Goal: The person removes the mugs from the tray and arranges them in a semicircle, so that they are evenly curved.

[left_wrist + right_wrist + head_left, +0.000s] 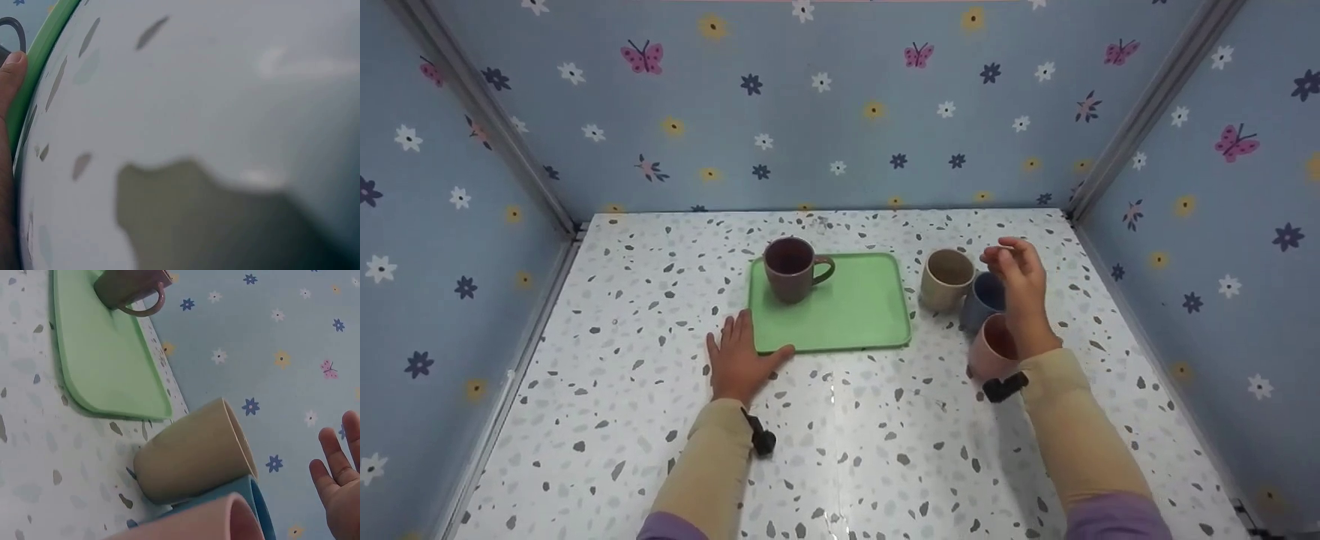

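A dark brownish-purple mug (pixel 790 274) stands upright at the left end of a green tray (pixel 847 315), its handle toward the right. My left hand (pixel 739 364) lies at the tray's near left corner, fingers along the left side and thumb by the front edge. Right of the tray, a beige mug (pixel 943 285), a blue mug (pixel 981 307) and a pink mug (pixel 991 352) stand close together. Over the blue and pink ones hovers my right hand (pixel 1020 289), its fingers loosely bent and holding nothing. It partly hides both of those mugs.
The white speckled table (pixel 855 450) is bounded by flower-patterned walls (pixel 847 105) at the back and both sides. Grey posts (pixel 502 120) run up the back corners. A small black device (pixel 763 442) sits on the left wrist, another (pixel 1003 387) on the right.
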Motion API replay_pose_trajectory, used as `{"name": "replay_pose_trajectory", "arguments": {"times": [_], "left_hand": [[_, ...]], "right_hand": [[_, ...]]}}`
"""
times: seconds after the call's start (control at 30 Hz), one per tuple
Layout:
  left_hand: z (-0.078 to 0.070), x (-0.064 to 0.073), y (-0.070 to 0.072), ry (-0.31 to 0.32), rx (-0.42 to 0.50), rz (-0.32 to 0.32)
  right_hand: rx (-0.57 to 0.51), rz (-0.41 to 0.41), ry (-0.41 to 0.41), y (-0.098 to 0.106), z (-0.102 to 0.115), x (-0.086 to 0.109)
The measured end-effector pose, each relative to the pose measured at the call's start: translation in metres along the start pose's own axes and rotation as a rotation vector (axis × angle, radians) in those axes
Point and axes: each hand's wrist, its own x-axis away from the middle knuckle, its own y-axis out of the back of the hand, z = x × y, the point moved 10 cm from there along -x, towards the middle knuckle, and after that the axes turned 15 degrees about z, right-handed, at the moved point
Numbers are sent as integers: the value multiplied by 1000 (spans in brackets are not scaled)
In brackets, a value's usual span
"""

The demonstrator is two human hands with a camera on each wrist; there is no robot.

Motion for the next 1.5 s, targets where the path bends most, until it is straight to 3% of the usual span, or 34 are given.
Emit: {"name": "replay_pose_trajectory", "arguments": {"times": [0.33, 0.9, 1.1, 1.5], "left_hand": [[0, -3, 4, 3, -4, -12], [-2, -3, 3, -4, 2, -11], [-1, 0, 2, -1, 6, -15], [-2, 0, 2, -3, 7, -26]], "right_hand": [[-64, 89, 53, -62, -5, -20], [-131, 200, -46, -133, -39, -39], [-106, 240, -70, -153, -48, -41], [-28, 306, -196, -188, -78, -47]]}}
